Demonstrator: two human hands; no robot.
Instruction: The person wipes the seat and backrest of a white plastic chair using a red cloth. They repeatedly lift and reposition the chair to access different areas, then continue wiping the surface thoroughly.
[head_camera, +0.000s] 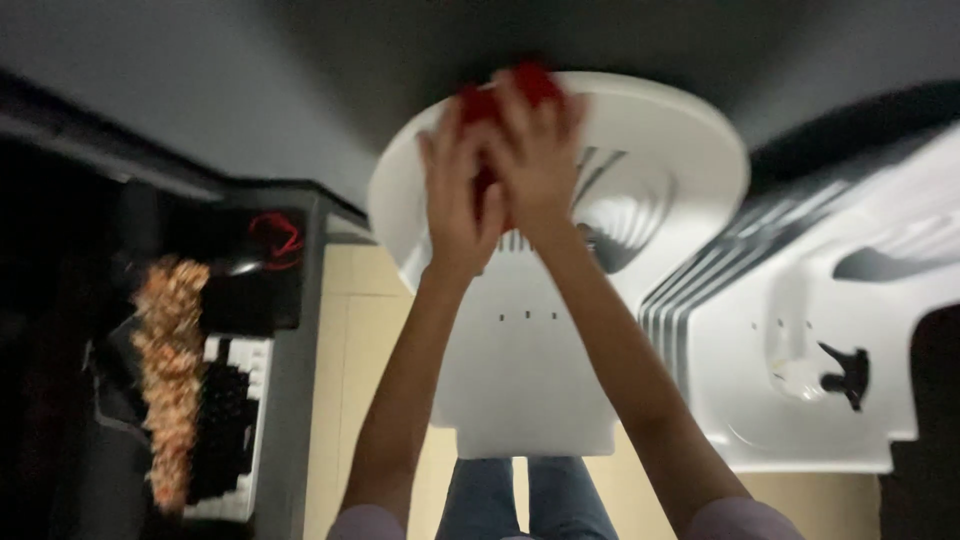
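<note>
The view is blurred. My left hand (455, 200) and my right hand (540, 150) are raised side by side against a white round plastic disc (670, 130) with a ribbed hollow in its middle. Both hands press on a red cloth (530, 82), which shows above and between the fingers at the disc's upper left rim. How each hand grips the cloth is hidden by the fingers. A flat white rectangular panel (520, 390) joins the disc below, between my forearms. My jeans (530, 500) show at the bottom.
A large white moulded plastic piece (800, 340) with ribs and a small black part (848, 375) lies at the right. At the left, a dark desk (295, 330) holds a black-and-white keyboard (230, 420), a fuzzy orange strip (170, 380) and a red cable (275, 238). Beige floor (350, 330) lies beneath.
</note>
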